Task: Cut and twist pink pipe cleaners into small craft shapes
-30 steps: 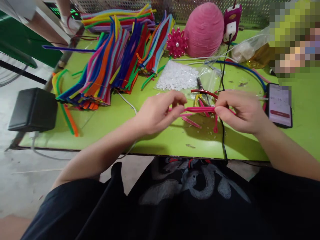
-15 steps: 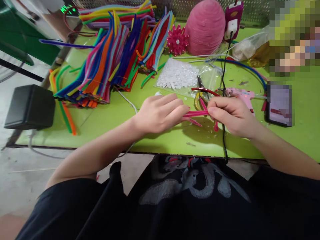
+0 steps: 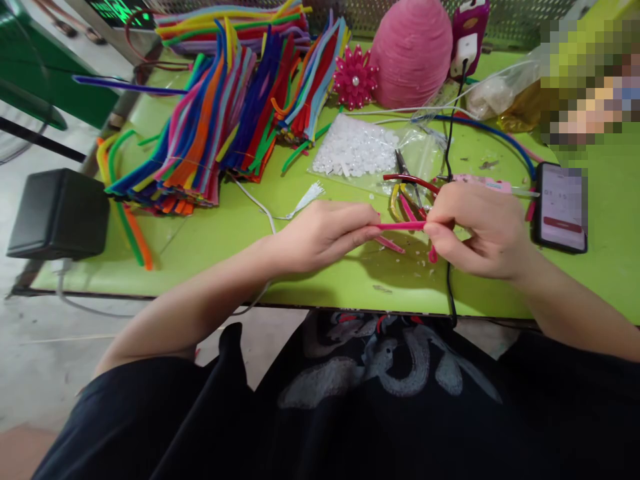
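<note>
A pink pipe cleaner (image 3: 401, 226) is stretched level between my two hands, low over the green tabletop. My left hand (image 3: 325, 233) pinches its left end between thumb and fingers. At the other end, my right hand (image 3: 477, 230) grips it with curled fingers, which hide that tip. Beneath and beside it lie another pink piece (image 3: 390, 244) and a small pink loop (image 3: 433, 254). Just behind are pliers (image 3: 409, 179) with red and yellow handles. A pink glue gun (image 3: 483, 181) is partly covered by my right hand.
Bundles of coloured pipe cleaners (image 3: 200, 140) fill the back left. A bag of white beads (image 3: 357, 145), a pink flower (image 3: 355, 77) and a pink ribbed dome (image 3: 413, 53) stand behind. A phone (image 3: 560, 207) lies right, a black box (image 3: 59, 212) left. A black cable (image 3: 451, 133) crosses the table.
My right hand has shifted slightly right and turned. The two pink strands between my hands now appear as one straight line, and my left thumb has come into view. A white tassel shows more fully.
</note>
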Available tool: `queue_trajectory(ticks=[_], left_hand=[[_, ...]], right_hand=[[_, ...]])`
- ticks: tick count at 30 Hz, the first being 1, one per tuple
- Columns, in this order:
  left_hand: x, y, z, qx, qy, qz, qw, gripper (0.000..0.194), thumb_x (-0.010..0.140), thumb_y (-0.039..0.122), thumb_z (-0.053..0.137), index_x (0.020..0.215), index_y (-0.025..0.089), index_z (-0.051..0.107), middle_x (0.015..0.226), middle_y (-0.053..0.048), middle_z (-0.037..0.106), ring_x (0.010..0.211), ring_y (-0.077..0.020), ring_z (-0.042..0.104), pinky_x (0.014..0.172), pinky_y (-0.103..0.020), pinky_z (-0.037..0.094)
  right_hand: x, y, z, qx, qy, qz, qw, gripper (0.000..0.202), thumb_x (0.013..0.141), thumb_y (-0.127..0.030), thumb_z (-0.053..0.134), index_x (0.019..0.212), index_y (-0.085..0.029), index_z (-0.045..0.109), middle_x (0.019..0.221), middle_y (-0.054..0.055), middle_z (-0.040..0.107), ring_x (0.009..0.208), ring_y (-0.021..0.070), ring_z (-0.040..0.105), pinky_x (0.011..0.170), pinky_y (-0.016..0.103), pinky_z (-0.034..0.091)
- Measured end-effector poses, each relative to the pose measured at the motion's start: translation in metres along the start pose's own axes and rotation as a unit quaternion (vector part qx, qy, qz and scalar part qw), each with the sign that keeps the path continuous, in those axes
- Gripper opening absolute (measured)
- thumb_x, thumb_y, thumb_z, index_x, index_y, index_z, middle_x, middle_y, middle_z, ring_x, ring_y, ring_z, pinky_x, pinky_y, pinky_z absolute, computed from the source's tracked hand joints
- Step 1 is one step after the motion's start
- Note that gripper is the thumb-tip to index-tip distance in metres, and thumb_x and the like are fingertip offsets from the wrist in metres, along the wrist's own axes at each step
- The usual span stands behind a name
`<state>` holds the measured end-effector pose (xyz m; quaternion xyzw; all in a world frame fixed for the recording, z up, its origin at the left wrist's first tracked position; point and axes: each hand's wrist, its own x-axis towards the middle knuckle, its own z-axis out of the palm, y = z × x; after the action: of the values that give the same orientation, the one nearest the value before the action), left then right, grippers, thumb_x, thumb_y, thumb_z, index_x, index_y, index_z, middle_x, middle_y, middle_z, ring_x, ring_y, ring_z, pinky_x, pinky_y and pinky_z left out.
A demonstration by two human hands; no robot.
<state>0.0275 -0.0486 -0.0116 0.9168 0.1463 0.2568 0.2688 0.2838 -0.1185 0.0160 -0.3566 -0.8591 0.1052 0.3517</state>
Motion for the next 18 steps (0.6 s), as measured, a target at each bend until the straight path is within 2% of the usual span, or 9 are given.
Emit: queue_trajectory(ticks=[4,6,10,13,16,18], left_hand=[[0.005,0.004,-0.005,-0.14,-0.034,-0.077,0.987,0.043,0.108,0.048,0.054,0.085,0.016,0.072,0.07,-0.002,0.067,0.062,-0.0104,0.059,0.06,-0.022,0.044],[0.007,0.006,-0.005,-0.191,-0.037,-0.105,0.975,0.041,0.107,0.045,0.058,0.082,0.016,0.073,0.07,-0.002,0.069,0.062,-0.0102,0.061,0.06,-0.021,0.046],[0.006,0.006,-0.001,-0.151,-0.009,-0.122,0.981,0.037,0.105,0.043,0.061,0.085,0.016,0.079,0.069,-0.002,0.071,0.06,-0.0099,0.061,0.057,-0.021,0.043],[0.002,0.006,0.004,-0.12,0.0,-0.114,0.986,0.036,0.104,0.043,0.062,0.089,0.017,0.081,0.067,-0.001,0.07,0.059,-0.0101,0.06,0.057,-0.022,0.042],[0.001,0.01,0.005,-0.153,0.006,-0.133,0.979,0.033,0.103,0.042,0.064,0.09,0.017,0.082,0.066,-0.002,0.071,0.058,-0.0102,0.06,0.055,-0.022,0.043],[0.003,0.015,0.003,-0.22,0.007,-0.176,0.959,0.034,0.102,0.038,0.065,0.082,0.016,0.08,0.06,-0.001,0.069,0.053,-0.0094,0.057,0.052,-0.022,0.042]], right_hand=[[0.0,0.008,-0.004,-0.041,0.011,-0.079,0.996,0.017,0.098,-0.011,0.057,0.09,-0.026,0.055,0.08,0.002,0.062,0.071,0.0179,0.058,0.064,0.035,0.044],[-0.001,0.01,-0.004,-0.052,0.015,-0.095,0.994,0.017,0.098,-0.009,0.059,0.091,-0.024,0.055,0.081,0.002,0.061,0.072,0.0167,0.057,0.064,0.033,0.044],[0.0,0.011,0.001,-0.006,-0.023,-0.018,1.0,0.011,0.101,-0.017,0.059,0.09,-0.021,0.06,0.075,0.0,0.06,0.066,0.0127,0.055,0.061,0.029,0.043],[0.001,0.009,0.009,0.042,-0.05,0.033,0.997,0.015,0.104,-0.025,0.06,0.091,-0.021,0.067,0.075,-0.001,0.067,0.064,0.012,0.06,0.059,0.028,0.044],[0.001,0.005,0.014,0.054,-0.033,0.051,0.997,0.018,0.106,-0.023,0.059,0.096,-0.023,0.074,0.079,-0.001,0.075,0.066,0.0124,0.067,0.059,0.027,0.047],[0.0,0.002,0.012,0.046,-0.016,0.045,0.998,0.018,0.105,-0.021,0.061,0.1,-0.023,0.078,0.081,-0.001,0.078,0.066,0.0124,0.069,0.06,0.026,0.05]])
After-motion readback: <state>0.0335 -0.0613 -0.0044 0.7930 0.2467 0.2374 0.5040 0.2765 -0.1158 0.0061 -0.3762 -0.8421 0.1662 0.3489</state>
